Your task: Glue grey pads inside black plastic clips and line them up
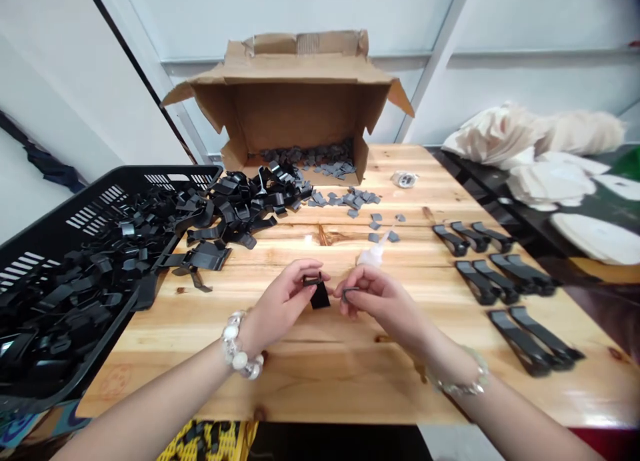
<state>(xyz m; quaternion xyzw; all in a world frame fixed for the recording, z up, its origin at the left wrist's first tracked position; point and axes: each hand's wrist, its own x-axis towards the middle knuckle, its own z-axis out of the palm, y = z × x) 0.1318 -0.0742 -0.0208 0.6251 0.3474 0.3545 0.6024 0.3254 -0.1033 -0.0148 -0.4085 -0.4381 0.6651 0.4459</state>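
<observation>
My left hand [286, 301] is closed on a bent black clip [320, 295], held just above the table at the middle. Close beside it, my right hand [374, 294] pinches a small grey pad [349, 291] between thumb and fingers. The clip and the pad are apart. Behind my right hand lies a white glue bottle [372, 253] with a thin nozzle, its lower part hidden by the hand. Several loose grey pads [375, 225] are scattered past the bottle.
A black crate [90, 211] of black clips stands left, with a heap of clips [240, 204] spilling beside it. An open cardboard box [300, 107] holding grey pads is at the back. Several clips [520, 337] lie in rows at right, near a tape roll [405, 179].
</observation>
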